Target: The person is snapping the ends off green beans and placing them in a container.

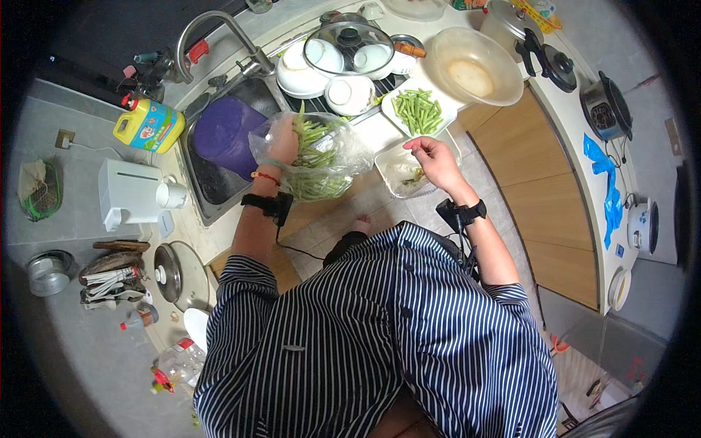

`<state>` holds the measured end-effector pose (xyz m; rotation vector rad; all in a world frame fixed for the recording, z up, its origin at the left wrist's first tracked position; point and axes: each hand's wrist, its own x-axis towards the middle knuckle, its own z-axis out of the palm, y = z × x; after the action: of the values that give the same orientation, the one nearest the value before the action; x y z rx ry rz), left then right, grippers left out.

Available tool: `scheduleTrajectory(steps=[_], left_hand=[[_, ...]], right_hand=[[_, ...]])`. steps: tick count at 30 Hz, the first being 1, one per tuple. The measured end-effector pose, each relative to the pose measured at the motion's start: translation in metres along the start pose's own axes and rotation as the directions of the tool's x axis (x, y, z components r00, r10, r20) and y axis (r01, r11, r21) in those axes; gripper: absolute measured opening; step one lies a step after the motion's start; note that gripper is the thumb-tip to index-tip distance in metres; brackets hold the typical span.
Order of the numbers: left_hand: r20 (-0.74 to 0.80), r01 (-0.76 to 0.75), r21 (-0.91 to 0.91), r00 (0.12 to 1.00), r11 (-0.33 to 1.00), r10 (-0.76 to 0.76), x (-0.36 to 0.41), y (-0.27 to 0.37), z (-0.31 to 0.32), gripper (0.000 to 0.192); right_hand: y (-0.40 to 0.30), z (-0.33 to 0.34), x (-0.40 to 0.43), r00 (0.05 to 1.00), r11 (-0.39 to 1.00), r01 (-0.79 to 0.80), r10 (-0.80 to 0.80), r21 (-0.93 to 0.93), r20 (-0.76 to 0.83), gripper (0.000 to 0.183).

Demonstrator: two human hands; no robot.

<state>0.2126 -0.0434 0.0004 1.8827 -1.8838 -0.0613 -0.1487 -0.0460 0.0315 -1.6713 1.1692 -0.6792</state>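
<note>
My left hand [283, 143] reaches into the mouth of a clear plastic bag [350, 145] of green beans [317, 183]. Its fingers are hidden by the bag and beans, so its grip does not show. My right hand [430, 156] is over a lined bin [391, 183] that has scraps inside; thumb and fingertips are pinched close together, and whether a small piece lies between them is unclear. Just above that hand, a white square dish [388, 107] on the counter's edge holds short cut bean pieces [417, 112].
The sink [219, 191] at left holds a purple basin [227, 134]. Upturned white bowls [306, 71] and a glass lid [349, 46] stand behind the bag. A translucent plastic basin [473, 65] sits right of the dish. Yellow detergent jug [150, 126] stands beyond the sink.
</note>
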Motion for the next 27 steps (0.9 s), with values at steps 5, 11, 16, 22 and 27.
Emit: scheduleTrajectory(steps=[5,11,16,22,27], left_hand=[[0.268,0.303,-0.473,0.944,0.828,-0.193,0.011,0.025,-0.039,0.016],[0.568,0.578,-0.787,0.815,0.218,-0.113,0.010,0.088,-0.075,0.024],[0.650,0.648,-0.759,0.751,0.058,0.119,-0.006,0.149,-0.063,0.032],[0.625,0.639,-0.760,0.669,0.118,0.403,-0.019,0.183,-0.028,0.034],[0.637,0.605,-0.760,0.624,0.237,0.452,-0.023,0.195,-0.021,0.031]], right_hand=[[-0.004,0.000,-0.001,1.000,1.000,0.008,-0.008,0.021,-0.006,0.019],[-0.008,-0.003,-0.002,1.000,0.999,0.007,-0.007,0.050,-0.006,0.020],[-0.025,-0.009,0.004,0.993,0.943,0.118,-0.104,0.311,-0.062,0.023],[-0.051,-0.041,-0.002,0.996,0.837,0.087,-0.084,0.540,-0.031,0.027],[-0.047,-0.058,-0.018,0.998,0.894,0.057,-0.040,0.445,-0.048,0.017]])
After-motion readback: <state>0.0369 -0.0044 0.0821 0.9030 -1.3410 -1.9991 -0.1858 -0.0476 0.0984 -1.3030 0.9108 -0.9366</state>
